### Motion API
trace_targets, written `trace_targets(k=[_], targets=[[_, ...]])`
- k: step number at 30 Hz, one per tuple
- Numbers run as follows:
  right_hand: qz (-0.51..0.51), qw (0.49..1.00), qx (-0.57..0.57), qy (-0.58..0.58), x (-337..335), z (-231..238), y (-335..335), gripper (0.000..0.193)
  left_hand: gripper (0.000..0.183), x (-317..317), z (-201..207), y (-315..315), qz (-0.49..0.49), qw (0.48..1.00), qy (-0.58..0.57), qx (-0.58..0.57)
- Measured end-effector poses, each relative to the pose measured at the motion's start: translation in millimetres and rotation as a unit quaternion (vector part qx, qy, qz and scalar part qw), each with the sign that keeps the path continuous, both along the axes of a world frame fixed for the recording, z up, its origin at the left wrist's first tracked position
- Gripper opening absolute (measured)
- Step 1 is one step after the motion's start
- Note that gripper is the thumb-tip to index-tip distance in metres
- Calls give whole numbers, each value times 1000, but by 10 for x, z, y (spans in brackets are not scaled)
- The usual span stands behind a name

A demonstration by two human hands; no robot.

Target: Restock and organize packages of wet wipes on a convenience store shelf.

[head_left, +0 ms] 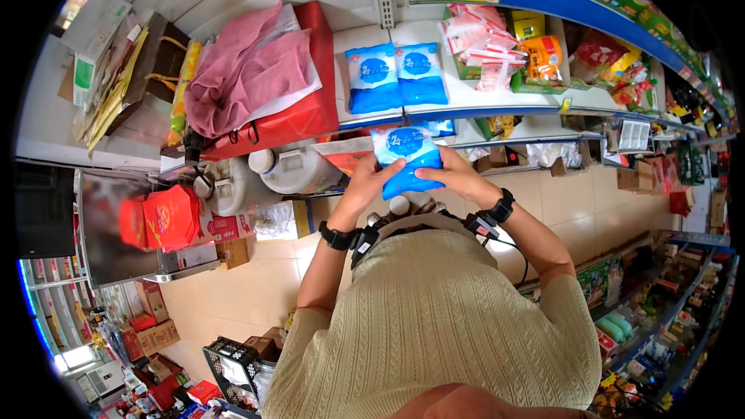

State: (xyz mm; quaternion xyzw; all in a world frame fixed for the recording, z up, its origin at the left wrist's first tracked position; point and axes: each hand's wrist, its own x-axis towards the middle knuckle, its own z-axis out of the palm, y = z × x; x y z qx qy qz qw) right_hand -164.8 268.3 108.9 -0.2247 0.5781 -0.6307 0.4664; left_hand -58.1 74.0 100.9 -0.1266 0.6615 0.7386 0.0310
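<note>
I hold a blue and white plastic bag [407, 157] in front of my chest with both hands. My left hand [368, 184] grips its left edge, and my right hand [450, 176] grips its right edge. Each wrist wears a black band with a cable. Two matching blue bags [396, 75] lie side by side on the white shelf [481, 97] just above. Another blue bag shows on the shelf below, behind the one I hold.
A red bag with pink cloth [260, 81] sits on the shelf to the left. White plastic jugs [291, 169] stand beneath it. Packets of red and orange goods [508, 46] fill the shelf to the right. A black crate [233, 368] stands on the tiled floor.
</note>
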Motion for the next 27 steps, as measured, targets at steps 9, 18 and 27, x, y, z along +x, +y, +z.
trace_targets(k=[9,18,27], targets=[[-227,932,10,283,-866,106,-221,73,40,-1254,131,-405,-31,974,188,-121],[-145,827,272,470,-1475,-423,-275,83,64,-1270,-196,-666,72,870,25,-487],[-160,749,227,602,-1302,-738,-681,81,96,-1175,-386,-728,83,840,45,-535]])
